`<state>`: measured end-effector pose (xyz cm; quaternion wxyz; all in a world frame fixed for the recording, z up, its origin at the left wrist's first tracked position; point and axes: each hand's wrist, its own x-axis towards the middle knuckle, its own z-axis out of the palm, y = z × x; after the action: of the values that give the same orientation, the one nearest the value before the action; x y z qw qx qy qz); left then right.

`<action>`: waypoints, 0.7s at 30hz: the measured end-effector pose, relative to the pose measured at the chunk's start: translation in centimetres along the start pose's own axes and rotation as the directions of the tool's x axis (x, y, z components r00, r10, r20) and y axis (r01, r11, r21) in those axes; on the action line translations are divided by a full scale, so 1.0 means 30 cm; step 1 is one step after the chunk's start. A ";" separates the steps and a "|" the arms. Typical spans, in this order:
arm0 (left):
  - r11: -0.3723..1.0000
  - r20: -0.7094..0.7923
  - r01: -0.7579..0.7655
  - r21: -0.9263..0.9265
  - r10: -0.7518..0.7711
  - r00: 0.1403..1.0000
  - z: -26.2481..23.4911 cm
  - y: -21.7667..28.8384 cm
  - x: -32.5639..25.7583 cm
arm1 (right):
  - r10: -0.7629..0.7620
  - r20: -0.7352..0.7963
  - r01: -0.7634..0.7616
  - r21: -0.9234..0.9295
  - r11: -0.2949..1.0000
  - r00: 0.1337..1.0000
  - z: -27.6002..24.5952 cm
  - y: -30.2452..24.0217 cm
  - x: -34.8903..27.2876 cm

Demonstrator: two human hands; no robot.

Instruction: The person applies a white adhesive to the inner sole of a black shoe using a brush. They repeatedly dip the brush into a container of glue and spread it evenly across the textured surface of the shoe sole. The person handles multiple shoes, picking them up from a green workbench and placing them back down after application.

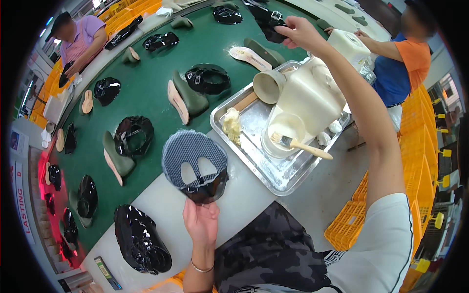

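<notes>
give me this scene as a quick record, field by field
left hand: holds patterned-lining upper
right hand: holds buckled black upper
green surface: black uppers, green lasts, pale insoles
metal tray: white container; white cup with brush propped in it
others: person at upper left, person at upper right

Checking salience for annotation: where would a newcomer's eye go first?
Likely first to the shoe upper, blue-grey mesh above glossy black, in the left hand near the centre. Next, the right hand at the top, gripping a buckled black piece. Then the metal tray right of centre with its wooden-handled brush, and black uppers scattered over the green surface.
</notes>
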<state>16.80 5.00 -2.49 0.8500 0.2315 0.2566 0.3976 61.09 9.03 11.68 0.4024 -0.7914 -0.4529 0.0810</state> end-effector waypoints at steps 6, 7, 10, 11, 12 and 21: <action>0.993 -0.020 0.062 -0.104 -0.064 0.998 -0.070 -0.015 0.026 | 0.203 0.090 -0.131 -0.507 0.852 0.975 -0.013 0.155 0.200; 0.991 -0.038 0.069 -0.116 -0.074 0.997 -0.058 -0.019 0.024 | 0.235 0.100 -0.148 -0.534 0.833 0.967 -0.008 0.166 0.211; 0.992 -0.059 0.084 -0.094 -0.090 0.994 -0.037 -0.014 0.016 | 0.282 0.112 -0.159 -0.607 0.779 0.953 0.017 0.186 0.251; 0.993 -0.059 0.097 -0.061 -0.100 0.993 -0.036 -0.012 0.016 | 0.284 0.100 -0.161 -0.625 0.764 0.954 0.013 0.210 0.258; 0.994 -0.060 0.109 -0.028 -0.111 0.992 -0.036 -0.015 0.021 | 0.285 0.088 -0.164 -0.643 0.748 0.955 0.008 0.235 0.263; 0.995 0.047 0.096 0.030 -0.098 0.994 -0.052 -0.014 0.026 | -0.021 -0.015 0.010 -0.507 0.862 1.000 -0.019 0.218 0.183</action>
<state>16.52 5.66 -4.12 0.8710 0.2401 0.2522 0.3465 68.80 11.28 8.70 0.1856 -0.8664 -0.4607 -0.0519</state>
